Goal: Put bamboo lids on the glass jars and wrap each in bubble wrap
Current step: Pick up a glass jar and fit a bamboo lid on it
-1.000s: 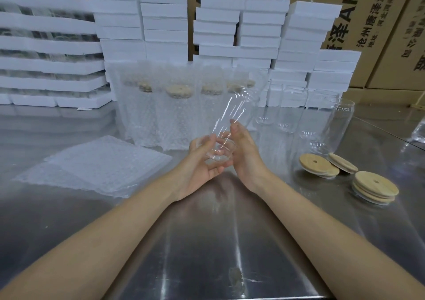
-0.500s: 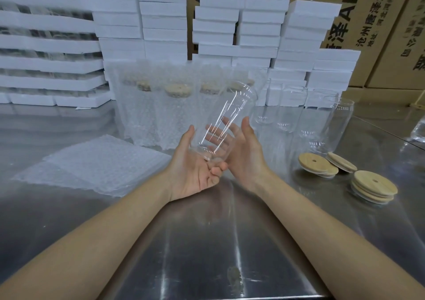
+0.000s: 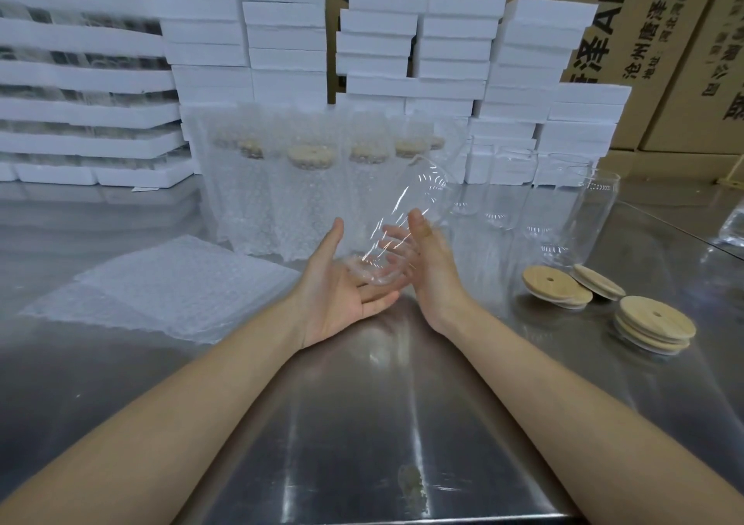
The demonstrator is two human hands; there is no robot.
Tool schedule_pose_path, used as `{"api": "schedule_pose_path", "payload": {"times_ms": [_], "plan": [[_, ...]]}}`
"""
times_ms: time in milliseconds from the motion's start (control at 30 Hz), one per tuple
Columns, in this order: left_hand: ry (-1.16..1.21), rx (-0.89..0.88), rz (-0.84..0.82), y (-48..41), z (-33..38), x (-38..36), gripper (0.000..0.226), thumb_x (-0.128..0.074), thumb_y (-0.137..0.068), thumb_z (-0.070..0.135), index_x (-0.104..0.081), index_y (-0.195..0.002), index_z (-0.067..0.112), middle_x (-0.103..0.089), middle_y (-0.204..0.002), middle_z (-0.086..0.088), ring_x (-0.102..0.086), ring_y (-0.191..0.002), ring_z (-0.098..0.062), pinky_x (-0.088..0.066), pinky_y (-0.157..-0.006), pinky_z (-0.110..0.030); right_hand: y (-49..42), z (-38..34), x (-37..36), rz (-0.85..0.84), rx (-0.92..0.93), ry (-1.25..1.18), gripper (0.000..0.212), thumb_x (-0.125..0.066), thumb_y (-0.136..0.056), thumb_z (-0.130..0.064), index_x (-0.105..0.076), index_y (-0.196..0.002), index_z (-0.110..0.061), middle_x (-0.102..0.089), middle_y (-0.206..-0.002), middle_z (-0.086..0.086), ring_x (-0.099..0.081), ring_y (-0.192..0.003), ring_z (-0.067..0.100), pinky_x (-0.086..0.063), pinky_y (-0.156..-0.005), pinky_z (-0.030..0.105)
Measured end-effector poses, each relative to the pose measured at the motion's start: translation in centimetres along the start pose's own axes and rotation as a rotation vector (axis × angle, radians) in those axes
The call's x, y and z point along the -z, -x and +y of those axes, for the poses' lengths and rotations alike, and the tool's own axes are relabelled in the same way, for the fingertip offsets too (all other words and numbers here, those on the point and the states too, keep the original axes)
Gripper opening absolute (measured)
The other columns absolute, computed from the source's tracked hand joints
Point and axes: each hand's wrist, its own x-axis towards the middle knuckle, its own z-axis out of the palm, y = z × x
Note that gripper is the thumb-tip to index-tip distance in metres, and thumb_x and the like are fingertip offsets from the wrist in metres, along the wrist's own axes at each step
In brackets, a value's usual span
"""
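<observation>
Since a second ago, left hand (image 3: 338,297) has been uncurled. Glass jar (image 3: 400,218) is cradled, tilted mouth-away, above worktop (image 3: 362,424) centre, between left palm and right hand (image 3: 432,261); all fingers are held straight, none wrapped round it. Near right edge, bamboo lids (image 3: 654,323) are stacked.

1. This was a packing area in a warehouse or small factory, not a home.
2. Large printed cardboard cartons (image 3: 664,41) stood stacked along the back.
3. In front of them rose tall piles of white foam boxes (image 3: 282,41), with layered foam trays (image 3: 80,81) at the left.
4. The work surface was a bare stainless-steel table (image 3: 362,424).
5. Goods sat on it in batches: a row of wrapped jars (image 3: 306,202), open glass jars (image 3: 579,218), bamboo lids (image 3: 652,323) in small piles, and a pile of bubble wrap sheets (image 3: 173,287).
</observation>
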Motion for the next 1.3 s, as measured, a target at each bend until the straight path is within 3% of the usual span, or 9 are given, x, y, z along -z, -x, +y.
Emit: {"api": "schedule_pose_path", "payload": {"times_ms": [133,400,500,633,767,900,1033,1167,1300], "plan": [[-0.075,-0.087,0.044,0.1,-0.1,-0.2,0.039,-0.064,-0.084,0.033,-0.056,-0.115,0.01,-0.055,-0.136,-0.019,-0.062,-0.114,-0.035,-0.056,-0.086,-0.036,-0.1,0.0,0.2,0.057,0.027,0.101,0.081,-0.068,-0.067,-0.061,-0.045,-0.127,-0.013,-0.066,-0.105,-0.003,-0.069,-0.092,0.007,-0.052,-0.092,0.031],[-0.051,-0.142,0.07,-0.2,-0.1,0.0,0.031,-0.048,-0.098,0.037,-0.046,-0.12,0.015,-0.064,-0.123,-0.016,-0.063,-0.112,-0.032,-0.052,-0.09,-0.035,0.0,0.0,0.3,0.005,0.074,0.188,0.078,-0.078,-0.068,-0.054,-0.038,-0.129,-0.024,-0.06,-0.12,0.001,-0.064,-0.104,0.009,-0.049,-0.095,0.029],[-0.057,-0.2,0.108,-0.4,0.1,0.2,0.038,-0.042,-0.101,0.038,-0.039,-0.132,0.016,-0.062,-0.122,-0.012,-0.064,-0.112,-0.03,-0.051,-0.092,-0.034,0.1,0.1,-0.1,-0.005,0.202,0.29,0.078,-0.085,-0.065,-0.037,-0.039,-0.127,-0.028,-0.056,-0.116,-0.003,-0.059,-0.105,0.005,-0.048,-0.079,0.013],[-0.114,-0.252,0.127,-0.8,0.0,0.5,0.054,-0.036,-0.102,0.038,-0.023,-0.148,0.012,-0.053,-0.134,-0.009,-0.061,-0.116,-0.024,-0.049,-0.096,-0.033,0.4,0.4,-0.3,0.011,0.39,0.393,0.077,-0.088,-0.066,-0.015,-0.04,-0.123,-0.036,-0.052,-0.119,-0.006,-0.056,-0.111,0.007,-0.047,-0.09,0.018],[-0.11,-0.277,0.118,-0.9,0.0,0.6,0.048,-0.032,-0.104,0.034,-0.037,-0.14,0.003,-0.053,-0.136,-0.016,-0.058,-0.121,-0.026,-0.041,-0.108,-0.037,0.7,0.4,-0.5,0.036,0.564,0.536,0.087,-0.092,-0.06,-0.029,-0.042,-0.13,-0.026,-0.05,-0.124,-0.009,-0.051,-0.118,0.004,-0.044,-0.098,0.025],[-0.117,-0.3,0.153,-0.8,0.3,0.5,0.023,-0.039,-0.105,0.019,-0.056,-0.112,0.006,-0.061,-0.125,-0.015,-0.067,-0.106,-0.025,-0.056,-0.084,-0.029,1.1,0.0,-1.2,0.074,0.738,0.666,0.081,-0.085,-0.054,-0.05,-0.035,-0.118,-0.059,-0.043,-0.12,-0.03,-0.049,-0.117,0.0,-0.039,-0.089,0.007],[-0.152,-0.3,0.145,-0.9,0.3,0.7,0.03,-0.047,-0.101,0.013,-0.047,-0.13,0.003,-0.057,-0.132,-0.018,-0.065,-0.108,-0.028,-0.055,-0.088,-0.033,0.8,0.4,-1.1,0.119,0.859,0.737,0.079,-0.09,-0.057,-0.042,-0.044,-0.12,-0.038,-0.041,-0.118,-0.033,-0.046,-0.112,-0.009,-0.037,-0.088,0.005],[-0.173,-0.317,0.091,-0.6,0.3,0.7,0.051,-0.068,-0.08,0.027,-0.051,-0.123,0.004,-0.056,-0.133,-0.019,-0.058,-0.117,-0.033,-0.044,-0.104,-0.043,0.3,0.8,-0.9,0.119,0.868,0.812,0.079,-0.094,-0.054,-0.035,-0.055,-0.119,-0.012,-0.048,-0.117,-0.012,-0.041,-0.112,-0.013,-0.034,-0.089,0.003],[-0.185,-0.316,0.125,-0.9,0.1,1.2,0.036,-0.056,-0.094,0.028,-0.053,-0.123,0.007,-0.059,-0.131,-0.015,-0.062,-0.114,-0.027,-0.048,-0.1,-0.038,0.8,0.6,-1.0,0.079,0.777,0.706,0.081,-0.092,-0.056,-0.039,-0.046,-0.123,-0.033,-0.044,-0.12,-0.022,-0.046,-0.116,-0.006,-0.038,-0.092,0.007]]}}
